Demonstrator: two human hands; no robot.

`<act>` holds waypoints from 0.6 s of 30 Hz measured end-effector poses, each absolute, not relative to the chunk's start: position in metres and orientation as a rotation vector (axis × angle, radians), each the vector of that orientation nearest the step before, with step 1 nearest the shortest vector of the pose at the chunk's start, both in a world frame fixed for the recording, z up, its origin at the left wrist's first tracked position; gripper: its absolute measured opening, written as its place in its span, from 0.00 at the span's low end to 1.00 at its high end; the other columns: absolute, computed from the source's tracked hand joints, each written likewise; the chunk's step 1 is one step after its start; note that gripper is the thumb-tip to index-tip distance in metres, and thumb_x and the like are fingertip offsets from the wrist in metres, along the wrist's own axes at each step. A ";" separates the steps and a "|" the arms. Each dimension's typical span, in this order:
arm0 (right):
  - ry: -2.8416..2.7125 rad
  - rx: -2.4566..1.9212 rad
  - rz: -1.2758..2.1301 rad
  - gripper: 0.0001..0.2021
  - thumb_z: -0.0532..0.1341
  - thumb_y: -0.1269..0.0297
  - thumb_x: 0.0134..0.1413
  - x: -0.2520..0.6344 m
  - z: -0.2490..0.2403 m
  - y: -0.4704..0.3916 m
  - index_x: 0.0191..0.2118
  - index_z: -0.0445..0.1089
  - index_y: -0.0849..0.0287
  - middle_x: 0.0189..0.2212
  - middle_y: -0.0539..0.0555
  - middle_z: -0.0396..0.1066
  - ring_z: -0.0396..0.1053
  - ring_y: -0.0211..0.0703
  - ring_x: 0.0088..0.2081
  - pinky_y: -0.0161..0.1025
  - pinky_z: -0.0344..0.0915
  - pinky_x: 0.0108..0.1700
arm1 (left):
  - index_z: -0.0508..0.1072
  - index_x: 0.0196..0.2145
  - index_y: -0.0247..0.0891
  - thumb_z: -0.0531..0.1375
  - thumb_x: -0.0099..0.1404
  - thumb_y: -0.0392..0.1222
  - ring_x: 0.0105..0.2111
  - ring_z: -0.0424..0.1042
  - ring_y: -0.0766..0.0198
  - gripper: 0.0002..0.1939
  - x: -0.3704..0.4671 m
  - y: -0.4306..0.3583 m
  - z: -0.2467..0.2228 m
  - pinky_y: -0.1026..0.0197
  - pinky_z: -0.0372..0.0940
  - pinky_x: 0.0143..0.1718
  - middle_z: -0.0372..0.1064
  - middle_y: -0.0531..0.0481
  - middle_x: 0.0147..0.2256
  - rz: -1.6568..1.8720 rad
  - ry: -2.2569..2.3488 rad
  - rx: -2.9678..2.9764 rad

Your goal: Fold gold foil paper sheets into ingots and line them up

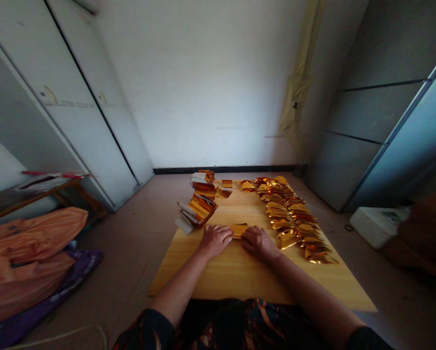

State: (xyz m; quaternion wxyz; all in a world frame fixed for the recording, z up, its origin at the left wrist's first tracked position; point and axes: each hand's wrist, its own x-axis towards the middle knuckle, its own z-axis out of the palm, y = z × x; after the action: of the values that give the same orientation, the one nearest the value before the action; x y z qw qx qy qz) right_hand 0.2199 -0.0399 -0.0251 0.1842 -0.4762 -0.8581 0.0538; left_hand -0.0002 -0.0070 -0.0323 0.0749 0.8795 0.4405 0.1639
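A small piece of gold foil paper [238, 230], folded into a strip, lies on the wooden board in front of me. My left hand [216, 239] grips its left end, fingers together and pressed down. At the right end, my right hand [260, 241] holds the same paper with curled fingers; the thumbs are partly hidden. Left of my hands sits a loose stack of gold foil sheets [199, 208] with pale backs. To the right, rows of folded gold paper pieces [280, 206] overlap one another, the closest ones just beyond my right hand.
The wooden board [239, 277] stands low over a tiled floor. More foil sheets [202, 179] lie at its far left. Cabinets [90, 97] rise on the left, a fridge-like grey unit [378, 107] on the right. Orange and purple bags [39, 248] and a white box [374, 226] rest nearby.
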 end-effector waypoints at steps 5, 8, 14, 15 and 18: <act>-2.294 -1.344 0.273 0.10 0.54 0.67 0.58 0.220 -0.030 -0.025 0.34 0.72 0.57 0.34 0.54 0.72 0.65 0.42 0.40 0.38 0.59 0.44 | 0.75 0.41 0.47 0.52 0.66 0.44 0.49 0.67 0.61 0.13 -0.002 -0.003 -0.034 0.53 0.55 0.51 0.72 0.51 0.48 0.595 1.298 2.591; -2.179 -1.421 0.389 0.11 0.53 0.66 0.58 0.219 -0.032 -0.014 0.34 0.72 0.58 0.33 0.53 0.73 0.67 0.40 0.37 0.34 0.60 0.41 | 0.77 0.36 0.42 0.52 0.66 0.43 0.43 0.70 0.63 0.13 0.001 0.003 -0.035 0.59 0.58 0.46 0.75 0.50 0.42 0.690 1.344 2.498; -2.062 -1.831 0.326 0.12 0.51 0.62 0.60 0.206 -0.023 -0.004 0.36 0.71 0.56 0.34 0.54 0.75 0.70 0.39 0.33 0.32 0.59 0.33 | 0.73 0.25 0.38 0.55 0.64 0.44 0.34 0.68 0.64 0.14 0.013 0.016 -0.036 0.63 0.58 0.36 0.72 0.49 0.29 0.700 1.676 2.425; -2.077 -1.885 0.293 0.12 0.51 0.62 0.60 0.204 -0.021 -0.003 0.36 0.70 0.56 0.35 0.55 0.75 0.71 0.40 0.34 0.33 0.58 0.33 | 0.72 0.24 0.37 0.55 0.63 0.45 0.34 0.68 0.64 0.14 0.014 0.018 -0.037 0.63 0.57 0.36 0.72 0.49 0.29 0.693 1.721 2.420; -2.133 -1.981 0.193 0.12 0.49 0.61 0.62 0.198 -0.020 0.000 0.38 0.69 0.57 0.37 0.58 0.75 0.72 0.42 0.34 0.34 0.59 0.33 | 0.72 0.24 0.37 0.56 0.63 0.46 0.34 0.67 0.63 0.14 0.017 0.021 -0.038 0.63 0.56 0.35 0.71 0.48 0.30 0.636 1.803 2.433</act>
State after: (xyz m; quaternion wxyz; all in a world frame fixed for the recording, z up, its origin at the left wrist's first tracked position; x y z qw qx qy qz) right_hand 0.1984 0.0000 -0.0204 0.1118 -0.6746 -0.7267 0.0658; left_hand 0.0173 0.0209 -0.0376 0.0237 0.7860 0.5825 0.2055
